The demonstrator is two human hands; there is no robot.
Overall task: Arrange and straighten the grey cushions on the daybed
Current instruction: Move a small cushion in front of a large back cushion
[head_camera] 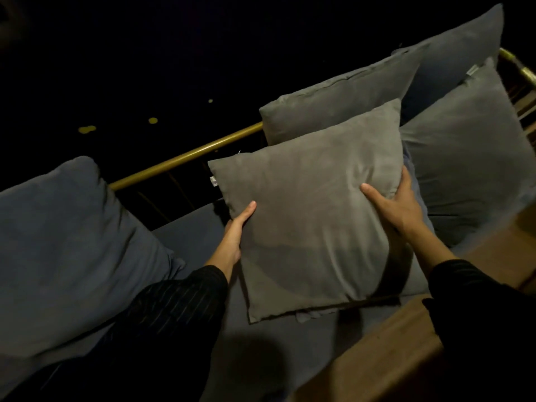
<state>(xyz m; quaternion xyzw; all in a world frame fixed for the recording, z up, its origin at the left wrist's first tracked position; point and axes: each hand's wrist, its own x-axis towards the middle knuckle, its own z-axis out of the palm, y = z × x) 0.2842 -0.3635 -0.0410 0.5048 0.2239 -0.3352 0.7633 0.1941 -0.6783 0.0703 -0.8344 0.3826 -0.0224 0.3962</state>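
Dim daybed (203, 227): with your left hand (235, 236) and right hand (397, 204) grasping the grey cushion (313, 216), set it squarely upright against the rail (185, 155).

Dim room, black beyond brass rail (185, 156); wooden floor (385, 355) at lower right; small yellowish spots (153, 120) in darkness.

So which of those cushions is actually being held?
The front grey cushion, gripped by the left hand and right hand; the others just lean untouched.
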